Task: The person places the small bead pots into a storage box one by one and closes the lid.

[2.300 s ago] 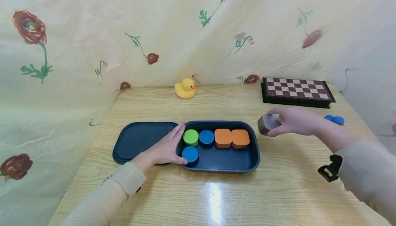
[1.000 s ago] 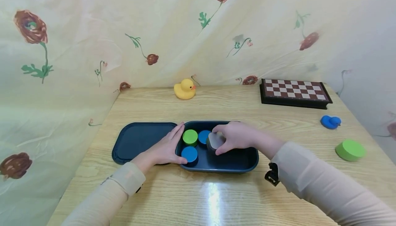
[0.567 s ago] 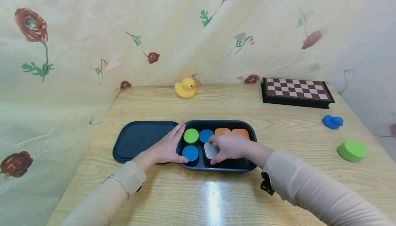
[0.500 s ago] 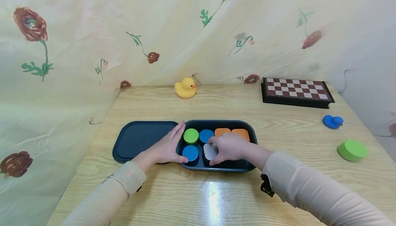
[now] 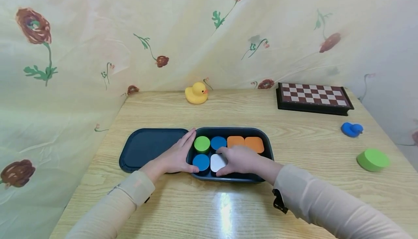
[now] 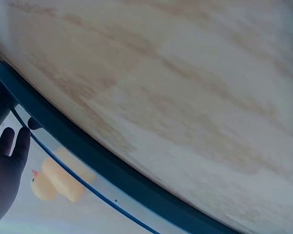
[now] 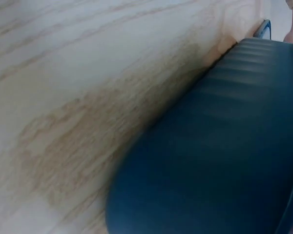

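Pinches white-topped block (image 5: 218,163) between thumb and curled fingers of right hand (image 5: 241,160), parted just to its width, inside dark blue container (image 5: 235,179). Shows nearer blue cylinder (image 5: 201,162) just left of those fingertips, orange blocks (image 5: 254,144) just beyond the knuckles. Spreads left hand (image 5: 176,155) with straight fingers touching container's left rim, gripping nothing.
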